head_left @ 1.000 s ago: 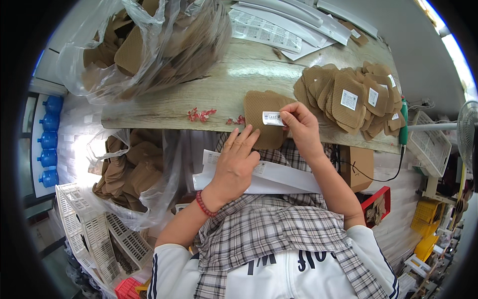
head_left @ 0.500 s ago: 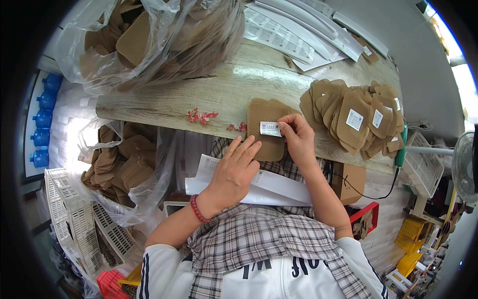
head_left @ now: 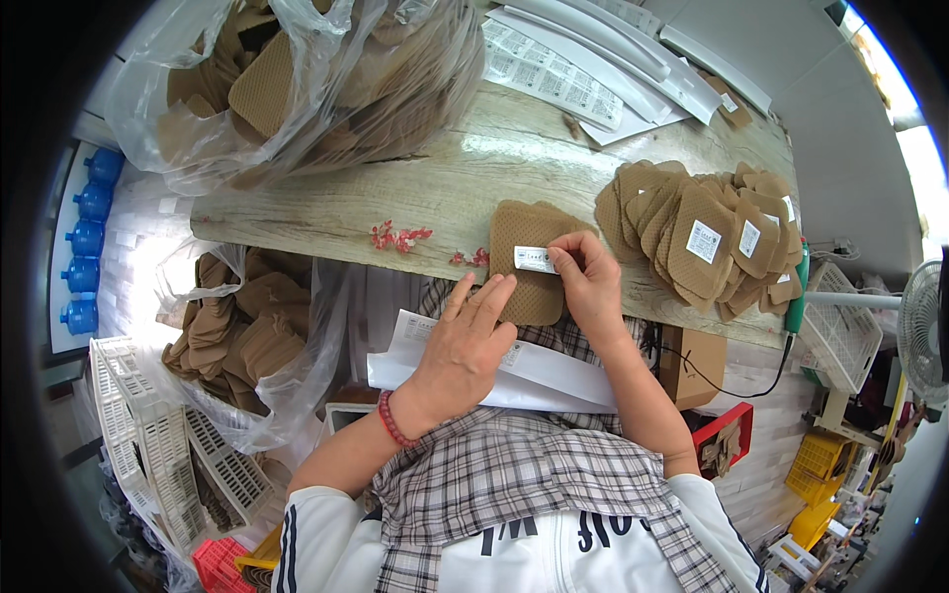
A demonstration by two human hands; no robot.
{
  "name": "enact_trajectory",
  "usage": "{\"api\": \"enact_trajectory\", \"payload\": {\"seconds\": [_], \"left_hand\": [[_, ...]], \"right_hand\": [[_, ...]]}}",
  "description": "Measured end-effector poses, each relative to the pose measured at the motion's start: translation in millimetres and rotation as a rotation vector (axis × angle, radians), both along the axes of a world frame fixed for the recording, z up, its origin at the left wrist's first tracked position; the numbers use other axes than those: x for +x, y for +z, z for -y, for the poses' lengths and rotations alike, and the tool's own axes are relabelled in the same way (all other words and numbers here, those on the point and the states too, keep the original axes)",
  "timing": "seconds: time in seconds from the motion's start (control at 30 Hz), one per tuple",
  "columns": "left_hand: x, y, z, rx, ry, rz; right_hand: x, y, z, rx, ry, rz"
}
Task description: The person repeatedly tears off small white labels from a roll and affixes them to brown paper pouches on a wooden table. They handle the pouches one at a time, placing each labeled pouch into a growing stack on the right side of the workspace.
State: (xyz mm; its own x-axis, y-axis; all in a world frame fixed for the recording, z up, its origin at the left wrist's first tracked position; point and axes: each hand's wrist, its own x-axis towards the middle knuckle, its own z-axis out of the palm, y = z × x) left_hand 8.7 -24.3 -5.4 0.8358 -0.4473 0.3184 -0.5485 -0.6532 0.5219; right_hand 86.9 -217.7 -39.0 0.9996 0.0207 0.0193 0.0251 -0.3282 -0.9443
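At the near edge of the surface (head_left: 326,212) lies a brown pad (head_left: 529,259). The left hand (head_left: 465,351) rests flat, fingers spread, on its near end. The right hand (head_left: 591,282) pinches a white label (head_left: 535,260) onto it. The pad looks light, soft and floppy; best steadied flat.

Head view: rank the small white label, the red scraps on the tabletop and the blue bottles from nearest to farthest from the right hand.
1. Small white label: under the right hand's fingertips, on the brown mesh pad.
2. Red scraps: left of it, on the wooden tabletop.
3. Blue bottles: far left, beyond the table.
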Motion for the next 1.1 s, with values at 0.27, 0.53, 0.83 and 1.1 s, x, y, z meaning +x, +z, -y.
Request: {"api": "enact_trajectory", "payload": {"seconds": [0.27,0.53,0.83,1.1], "left_hand": [[4.7,12.2,4.3,0.095,0.007,-0.038],[3.1,10.4,4.8,0.127,0.013,-0.029],[1.2,7.8,6.8,0.186,0.018,-0.004],[-0.9,2.5,7.0,0.13,0.03,0.007]], "right_hand": [[-2.8,5.2,-3.3,-0.02,-0.013,0.037],[-2.9,4.3,-3.8,-0.052,-0.008,0.059],[-9.8,-4.8,-10.9,-0.511,0.078,0.388],[-11.2,-7.6,-12.7,-0.514,-0.15,0.373]]}}
